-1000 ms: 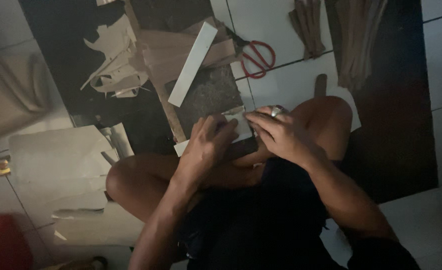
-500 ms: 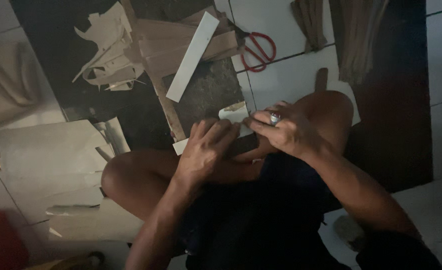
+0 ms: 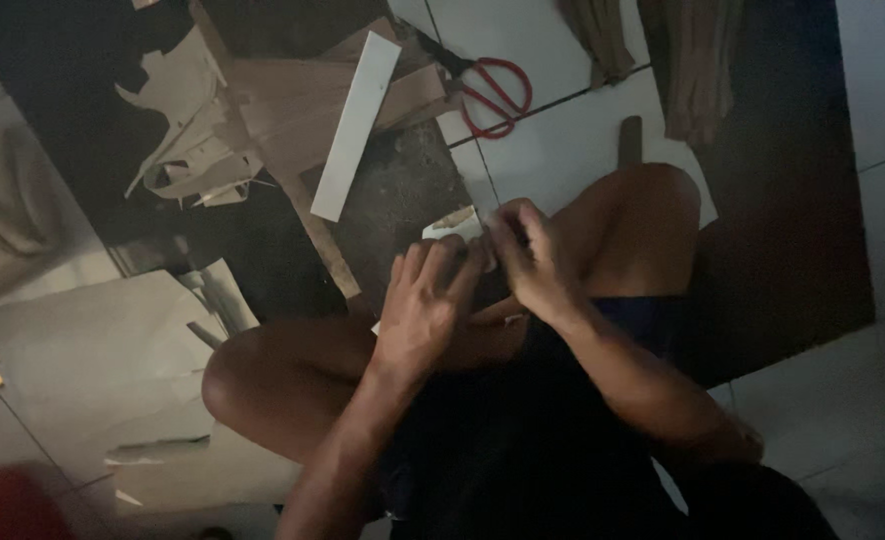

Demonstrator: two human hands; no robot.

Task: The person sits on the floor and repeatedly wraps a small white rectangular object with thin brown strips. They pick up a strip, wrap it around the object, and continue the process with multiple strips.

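I see left hand [image 3: 421, 310] and right hand [image 3: 535, 262] meeting over crossed legs, both sets of fingers curled shut, pinching small pale paper piece [image 3: 455, 224] between them, just above knee. Light too dim to tell its shape exactly. Long white strip [image 3: 357, 122] lies on brown cardboard scraps [image 3: 263, 110]; red scissors [image 3: 493, 88] on tiled floor [image 3: 553, 40] beyond.

Home floor used as a craft spot: pale tiled floor [image 3: 563, 60], dim light, person sitting cross-legged. Red-handled scissors [image 3: 493, 90], cut cardboard scraps [image 3: 193, 140], a white strip [image 3: 358, 120] and paper sheets [image 3: 93, 370] lie scattered around.
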